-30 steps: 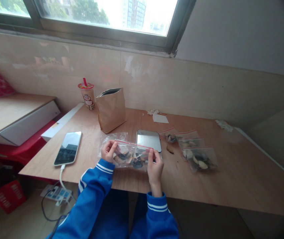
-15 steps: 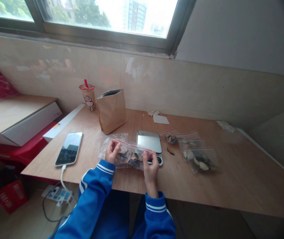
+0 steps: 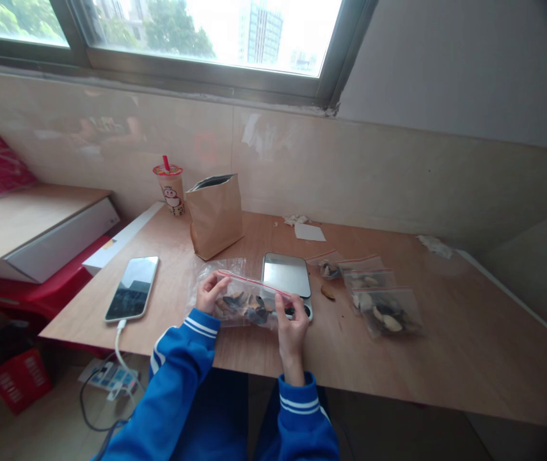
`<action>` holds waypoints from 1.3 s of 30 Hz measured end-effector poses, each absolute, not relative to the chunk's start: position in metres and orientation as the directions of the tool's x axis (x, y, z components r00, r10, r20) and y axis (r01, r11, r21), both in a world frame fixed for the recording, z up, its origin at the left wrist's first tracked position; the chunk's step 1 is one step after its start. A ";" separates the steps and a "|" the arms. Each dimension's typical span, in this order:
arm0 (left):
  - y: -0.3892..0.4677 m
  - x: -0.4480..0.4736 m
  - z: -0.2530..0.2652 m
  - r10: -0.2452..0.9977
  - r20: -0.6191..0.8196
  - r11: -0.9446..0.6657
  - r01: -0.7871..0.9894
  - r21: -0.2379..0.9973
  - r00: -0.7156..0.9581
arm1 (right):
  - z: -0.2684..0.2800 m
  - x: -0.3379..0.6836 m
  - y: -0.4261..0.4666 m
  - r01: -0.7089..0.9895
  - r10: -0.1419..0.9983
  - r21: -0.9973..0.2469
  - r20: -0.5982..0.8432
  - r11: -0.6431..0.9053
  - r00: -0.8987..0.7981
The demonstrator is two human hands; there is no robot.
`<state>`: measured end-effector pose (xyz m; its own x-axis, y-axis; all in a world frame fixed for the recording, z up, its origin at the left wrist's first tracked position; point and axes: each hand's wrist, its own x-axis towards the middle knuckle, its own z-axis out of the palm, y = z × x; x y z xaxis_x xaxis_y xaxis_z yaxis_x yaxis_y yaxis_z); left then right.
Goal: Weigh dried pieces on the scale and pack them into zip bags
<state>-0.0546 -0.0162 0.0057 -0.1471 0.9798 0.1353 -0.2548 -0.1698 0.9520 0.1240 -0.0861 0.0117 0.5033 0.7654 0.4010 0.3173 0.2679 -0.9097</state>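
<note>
Both my hands hold a clear zip bag with a red seal strip, filled with dark and pale pieces, just above the wooden table. My left hand pinches its left end near the seal. My right hand grips its right end, fingers over the seal. Behind the bag lies a small silver scale. More empty clear bags lie flat under and behind the held one.
Several filled zip bags lie to the right of the scale. A brown paper bag and a drink cup stand at the back left. A phone on a charging cable lies at the left. Paper scraps sit near the wall.
The bag and both hands have dropped slightly toward the table edge, and my right hand has slid left along the seal. The view has shifted a little.
</note>
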 end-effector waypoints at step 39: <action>-0.022 -0.053 0.006 0.991 0.103 -0.122 -0.252 0.960 -0.090 | 0.020 0.112 -0.084 -0.144 0.864 -0.965 0.125 0.221 0.487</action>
